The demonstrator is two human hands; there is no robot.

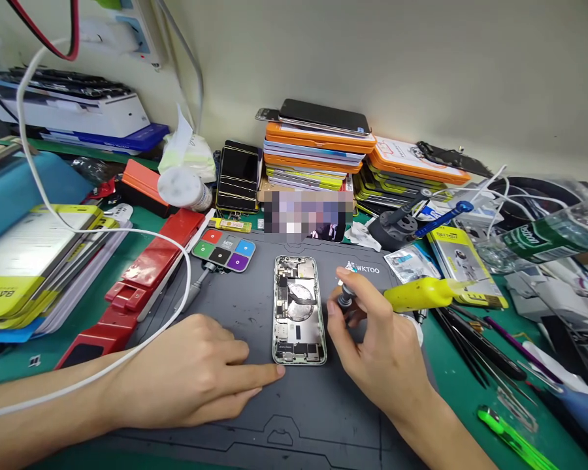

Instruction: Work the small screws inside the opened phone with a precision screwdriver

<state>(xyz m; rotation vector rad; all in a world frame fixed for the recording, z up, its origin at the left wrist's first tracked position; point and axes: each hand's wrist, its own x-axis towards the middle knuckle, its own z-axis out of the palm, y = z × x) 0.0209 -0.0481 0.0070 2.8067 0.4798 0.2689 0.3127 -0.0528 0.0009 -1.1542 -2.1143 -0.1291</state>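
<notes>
An opened phone housing (298, 310) with bare internals lies upright on the grey work mat (255, 307). My left hand (196, 375) rests flat on the mat, its forefinger stretched out and touching the phone's lower left corner. My right hand (372, 339) hovers just right of the phone, fingers pinched round a small dark screwdriver (345, 297) held upright near the phone's right edge.
A yellow-handled brush (436, 294) lies right of the mat, with tweezers and thin tools (475, 352) beside it. A coloured screw tray (223, 253) sits at the mat's top left. Red clamps (142, 281), a white cable (127, 352), stacked boxes (313, 153) and a bottle (553, 232) surround the mat.
</notes>
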